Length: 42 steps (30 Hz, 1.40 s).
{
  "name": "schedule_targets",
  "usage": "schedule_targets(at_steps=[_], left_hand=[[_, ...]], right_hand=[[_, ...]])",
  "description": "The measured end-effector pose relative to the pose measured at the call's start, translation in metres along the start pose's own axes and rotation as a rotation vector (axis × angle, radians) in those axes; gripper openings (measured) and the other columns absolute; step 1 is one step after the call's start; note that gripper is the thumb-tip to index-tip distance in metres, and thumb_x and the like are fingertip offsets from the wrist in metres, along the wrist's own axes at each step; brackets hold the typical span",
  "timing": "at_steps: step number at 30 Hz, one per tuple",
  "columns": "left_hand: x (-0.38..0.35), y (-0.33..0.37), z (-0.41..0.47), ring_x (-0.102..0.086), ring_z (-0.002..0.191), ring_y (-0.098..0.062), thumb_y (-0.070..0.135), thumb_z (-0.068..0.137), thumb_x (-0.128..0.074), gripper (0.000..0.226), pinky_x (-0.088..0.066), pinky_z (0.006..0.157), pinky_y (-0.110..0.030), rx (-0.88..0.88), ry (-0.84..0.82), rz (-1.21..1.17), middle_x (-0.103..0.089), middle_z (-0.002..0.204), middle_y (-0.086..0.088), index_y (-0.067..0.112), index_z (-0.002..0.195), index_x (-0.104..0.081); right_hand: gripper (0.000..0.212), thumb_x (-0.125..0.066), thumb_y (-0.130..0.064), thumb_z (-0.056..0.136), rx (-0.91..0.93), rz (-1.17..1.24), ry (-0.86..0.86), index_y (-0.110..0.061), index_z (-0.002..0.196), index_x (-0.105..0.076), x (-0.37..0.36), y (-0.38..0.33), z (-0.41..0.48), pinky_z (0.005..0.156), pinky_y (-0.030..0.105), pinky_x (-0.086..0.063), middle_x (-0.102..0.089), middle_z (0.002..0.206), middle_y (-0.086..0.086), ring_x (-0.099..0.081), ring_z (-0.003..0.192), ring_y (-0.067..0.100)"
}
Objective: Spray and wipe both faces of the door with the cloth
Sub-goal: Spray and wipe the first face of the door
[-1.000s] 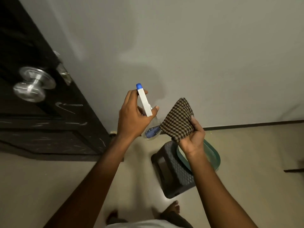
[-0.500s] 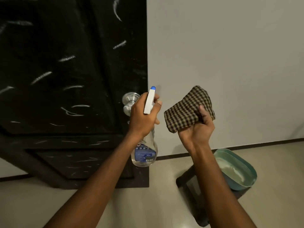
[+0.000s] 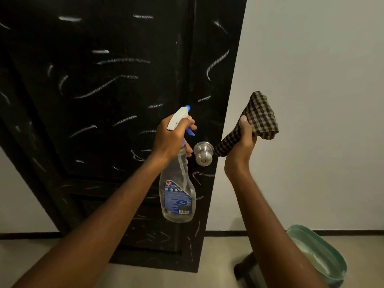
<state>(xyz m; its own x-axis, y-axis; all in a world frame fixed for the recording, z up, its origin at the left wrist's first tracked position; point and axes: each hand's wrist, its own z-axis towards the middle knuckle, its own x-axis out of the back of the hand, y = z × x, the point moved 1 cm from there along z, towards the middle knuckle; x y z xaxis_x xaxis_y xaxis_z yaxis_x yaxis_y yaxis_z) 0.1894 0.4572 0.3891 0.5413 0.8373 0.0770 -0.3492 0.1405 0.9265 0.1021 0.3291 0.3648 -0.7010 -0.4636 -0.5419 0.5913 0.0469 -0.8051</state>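
A black door (image 3: 108, 96) streaked with white chalk-like marks fills the left and middle of the view, its free edge on the right. A steel knob (image 3: 203, 155) sticks out near that edge. My left hand (image 3: 171, 140) grips the neck of a clear spray bottle (image 3: 178, 194) with a white head and blue nozzle, held upright in front of the door, nozzle toward its face. My right hand (image 3: 242, 142) holds a brown checked cloth (image 3: 259, 115) just right of the door's edge, level with the knob.
A pale wall (image 3: 311, 80) runs behind and right of the door. At the lower right a green basin (image 3: 318, 256) sits on a dark stool (image 3: 245, 271) on the beige floor (image 3: 62, 265).
The view has swung onto the door's face, which now fills the frame. Both hands have risen, and the bottle now hangs upright before the door near the knob.
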Motion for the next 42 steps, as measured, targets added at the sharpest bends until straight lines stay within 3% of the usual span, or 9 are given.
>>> schedule_targets(at_steps=[2, 4, 7, 9, 11, 14, 17, 29, 42], left_hand=[[0.014, 0.017, 0.001, -0.058, 0.040, -0.023, 0.023, 0.101, -0.049, 0.023, -0.052, 0.045, -0.031, -0.027, -0.022, 0.005, -0.072, 0.096, -0.011, 0.007, 0.098, -0.064], [0.022, 0.030, 0.006, -0.058, 0.040, -0.024, 0.024, 0.102, -0.047, 0.025, -0.051, 0.045, -0.031, -0.043, -0.042, 0.009, -0.071, 0.096, -0.011, 0.007, 0.095, -0.065], [0.041, 0.054, 0.022, -0.058, 0.040, -0.024, 0.025, 0.102, -0.046, 0.027, -0.052, 0.045, -0.033, -0.105, -0.028, 0.016, -0.071, 0.096, -0.010, 0.008, 0.093, -0.065], [0.053, 0.068, 0.038, -0.058, 0.040, -0.025, 0.026, 0.102, -0.045, 0.028, -0.052, 0.046, -0.034, -0.139, -0.021, 0.017, -0.071, 0.096, -0.010, 0.008, 0.093, -0.065], [0.065, 0.079, 0.056, -0.057, 0.041, -0.025, 0.028, 0.102, -0.046, 0.030, -0.051, 0.046, -0.035, -0.160, -0.031, -0.004, -0.071, 0.094, -0.013, 0.008, 0.091, -0.065], [0.082, 0.099, 0.086, -0.056, 0.041, -0.023, 0.032, 0.102, -0.046, 0.034, -0.051, 0.045, -0.034, -0.163, -0.067, -0.045, -0.071, 0.094, -0.015, 0.005, 0.093, -0.065], [0.095, 0.123, 0.121, -0.055, 0.040, -0.021, 0.034, 0.102, -0.045, 0.038, -0.051, 0.045, -0.033, -0.191, -0.122, -0.081, -0.071, 0.096, -0.017, 0.003, 0.094, -0.064], [0.112, 0.235, 0.214, -0.050, 0.039, -0.018, 0.035, 0.099, -0.047, 0.034, -0.048, 0.044, -0.028, -0.358, -0.226, -0.171, -0.066, 0.088, -0.014, 0.006, 0.092, -0.062], [0.101, 0.342, 0.245, -0.046, 0.041, -0.013, 0.043, 0.099, -0.040, 0.035, -0.040, 0.045, -0.022, -0.513, -0.270, -0.192, -0.055, 0.093, -0.015, 0.010, 0.104, -0.052]], right_hand=[[0.075, -0.055, -0.048, 0.087, 0.083, -0.089, -0.071, -0.019, 0.152, -0.031, -0.020, -0.009, -0.004, 0.105, 0.018, -0.036, -0.044, 0.144, -0.009, -0.045, 0.125, 0.003], [0.042, -0.052, -0.036, 0.102, 0.162, -0.141, -0.133, -0.026, 0.140, -0.037, -0.037, -0.014, -0.003, 0.089, 0.001, -0.038, -0.046, 0.126, -0.023, -0.046, 0.112, -0.011], [0.017, -0.049, -0.030, 0.106, 0.320, -0.223, -0.170, -0.023, 0.121, -0.048, -0.073, -0.024, 0.004, 0.080, 0.002, -0.041, -0.052, 0.111, -0.017, -0.053, 0.098, -0.015], [0.059, -0.052, -0.061, 0.097, 0.427, -0.286, -0.151, -0.005, 0.117, -0.051, -0.097, -0.022, 0.018, 0.089, 0.016, -0.047, -0.059, 0.110, 0.012, -0.060, 0.106, 0.014], [0.094, -0.049, -0.078, 0.088, 0.518, -0.335, -0.129, -0.001, 0.142, -0.041, -0.120, -0.015, 0.036, 0.111, 0.043, -0.043, -0.048, 0.141, 0.023, -0.048, 0.131, 0.035], [0.086, -0.041, -0.073, 0.094, 0.774, -0.408, -0.074, -0.030, 0.158, -0.005, -0.156, -0.027, 0.049, 0.126, 0.051, -0.009, -0.001, 0.167, -0.006, -0.004, 0.156, 0.017], [0.075, -0.036, -0.063, 0.101, 1.075, -0.541, -0.021, -0.027, 0.159, -0.004, -0.185, -0.042, 0.074, 0.126, 0.044, 0.003, 0.000, 0.168, -0.002, 0.006, 0.154, 0.011], [0.064, -0.042, -0.040, 0.105, 1.494, -0.594, 0.185, -0.004, 0.156, -0.028, -0.283, -0.148, 0.170, 0.124, 0.031, 0.006, -0.012, 0.162, 0.001, -0.008, 0.153, 0.027], [0.061, -0.040, -0.043, 0.105, 1.666, -0.639, 0.139, -0.018, 0.158, -0.026, -0.327, -0.264, 0.227, 0.126, 0.039, -0.003, -0.017, 0.166, -0.002, -0.003, 0.154, 0.014]])
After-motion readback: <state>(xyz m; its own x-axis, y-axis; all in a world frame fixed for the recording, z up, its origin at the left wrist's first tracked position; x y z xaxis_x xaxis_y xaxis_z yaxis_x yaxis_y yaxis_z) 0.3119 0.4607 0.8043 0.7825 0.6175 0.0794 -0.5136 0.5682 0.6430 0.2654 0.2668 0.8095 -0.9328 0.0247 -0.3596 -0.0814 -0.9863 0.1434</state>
